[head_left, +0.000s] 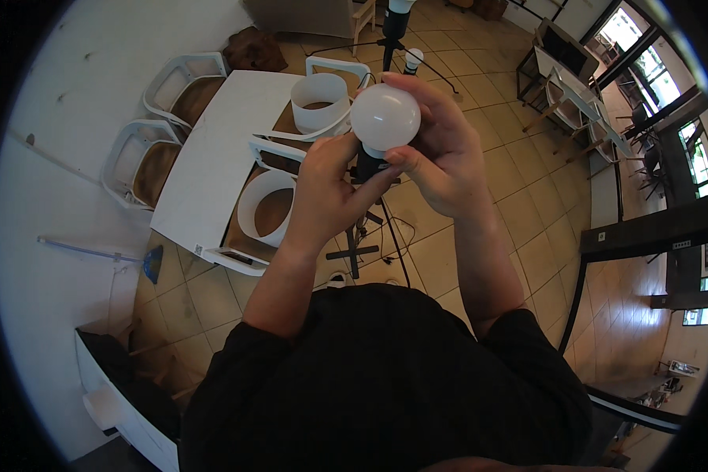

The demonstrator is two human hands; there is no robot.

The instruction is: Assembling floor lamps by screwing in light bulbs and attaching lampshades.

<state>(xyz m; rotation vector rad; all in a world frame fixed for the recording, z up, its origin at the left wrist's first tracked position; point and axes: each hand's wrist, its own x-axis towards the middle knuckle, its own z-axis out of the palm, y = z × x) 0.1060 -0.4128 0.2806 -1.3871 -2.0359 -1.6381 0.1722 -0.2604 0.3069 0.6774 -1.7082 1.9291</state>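
A round white light bulb sits upright in a black socket in front of my chest. My left hand is closed around the socket from the left and below. Around the bulb's right side curve the fingers of my right hand, its thumb pressed at the bulb's base. Beneath them a black stand with spread feet reaches the floor; my hands partly hide how it joins the socket.
Left of me are a white table and several white-framed chairs. White open cylinders rest on two seats. Ahead, another bulb tops a black stand with splayed legs; a smaller bulb stands beyond. Cables lie on the tiled floor.
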